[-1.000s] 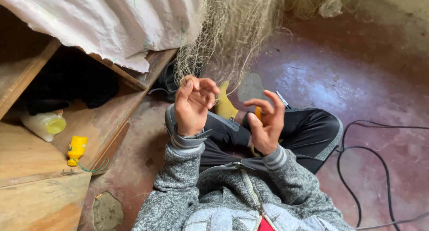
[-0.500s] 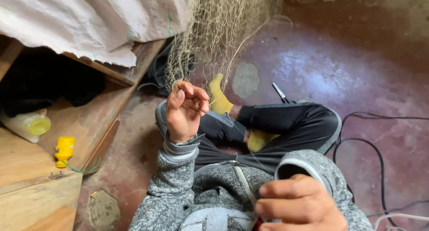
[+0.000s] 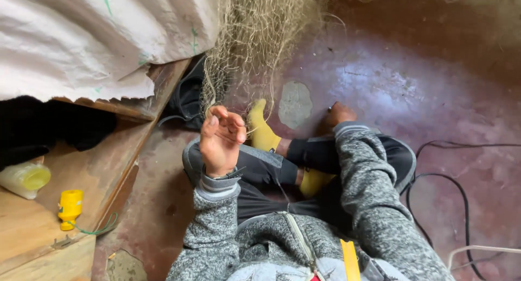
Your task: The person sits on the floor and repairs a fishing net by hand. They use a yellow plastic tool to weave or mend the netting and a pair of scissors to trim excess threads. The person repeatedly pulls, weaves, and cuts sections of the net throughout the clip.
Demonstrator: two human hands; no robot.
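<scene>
I sit cross-legged on a reddish floor in yellow socks [image 3: 262,130]. My left hand [image 3: 220,141] is raised in front of me, with its fingers curled on fine strands of a tan fishing net [image 3: 255,36] that hangs down from above. My right hand [image 3: 340,115] is stretched out to the floor past my knee. It rests knuckles-up over a small dark tool whose tip [image 3: 329,106] pokes out. The hand's back hides whether the fingers grip the tool.
Wooden shelves [image 3: 92,178] at the left hold a yellow spool [image 3: 70,207] with green thread and a pale bottle [image 3: 24,179]. A white sheet [image 3: 92,36] drapes over them. Black cables [image 3: 461,194] and a white cord [image 3: 483,250] lie on the floor at right.
My right hand has left the net, come back close to my chest, then reached forward to the floor near my knee. My left hand stays raised on the net strands.
</scene>
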